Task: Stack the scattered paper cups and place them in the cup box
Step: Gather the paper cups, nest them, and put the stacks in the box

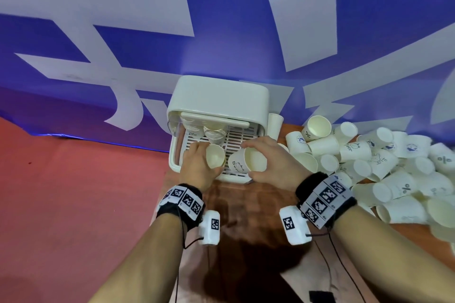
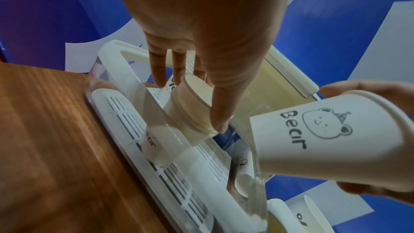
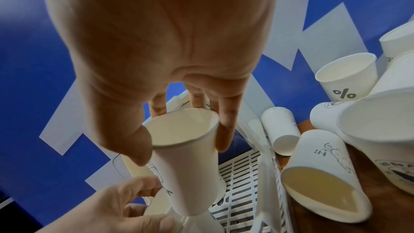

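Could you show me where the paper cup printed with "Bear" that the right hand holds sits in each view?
Head: Bear cup at centre, above the slatted tray, in the right hand.
Left wrist: right side, print facing the camera.
Right wrist: centre, mouth up.
Shared landmark: the cup box and its white slatted tray.

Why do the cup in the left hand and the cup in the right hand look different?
The cup in the right hand shows a drawn bear face and the word "Bear"; the cup in the left hand shows no print from the head view. The left hand's cup looks like a short stack with several rims, while the right hand's looks like a single cup. Both are white paper cups, tipped over, held above the cup box.
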Demonstrator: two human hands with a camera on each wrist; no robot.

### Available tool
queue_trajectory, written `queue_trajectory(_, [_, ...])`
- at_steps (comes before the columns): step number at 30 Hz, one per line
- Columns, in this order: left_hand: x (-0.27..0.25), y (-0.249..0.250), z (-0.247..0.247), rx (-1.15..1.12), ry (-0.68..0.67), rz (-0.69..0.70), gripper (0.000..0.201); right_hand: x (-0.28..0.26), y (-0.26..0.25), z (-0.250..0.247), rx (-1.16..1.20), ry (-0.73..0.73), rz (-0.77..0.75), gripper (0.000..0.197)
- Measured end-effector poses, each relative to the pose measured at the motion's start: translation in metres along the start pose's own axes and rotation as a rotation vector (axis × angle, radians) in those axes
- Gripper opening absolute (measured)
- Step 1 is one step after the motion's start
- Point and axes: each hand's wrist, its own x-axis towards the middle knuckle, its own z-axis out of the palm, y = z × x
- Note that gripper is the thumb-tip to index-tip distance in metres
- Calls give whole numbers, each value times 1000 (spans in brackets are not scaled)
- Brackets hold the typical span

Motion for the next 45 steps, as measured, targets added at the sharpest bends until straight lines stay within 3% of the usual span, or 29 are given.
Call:
queue_trajectory(23, [3,4,2,72,-102,-51,76,-9,-9,1,33,78,6,76])
queue_trajectory(30, [2,-1,-2,26,-123,-60,96,-5,-19,7,-22,131,-10,73])
queue_trajectory(35, [-20,-16,-16,-243,86,-107,64,8,-28,22,-67,175,-29,75])
queue_trajectory(45, [-36,-55,-40,-456,242,-273,34,42,-37,57,-251,98,-28,79])
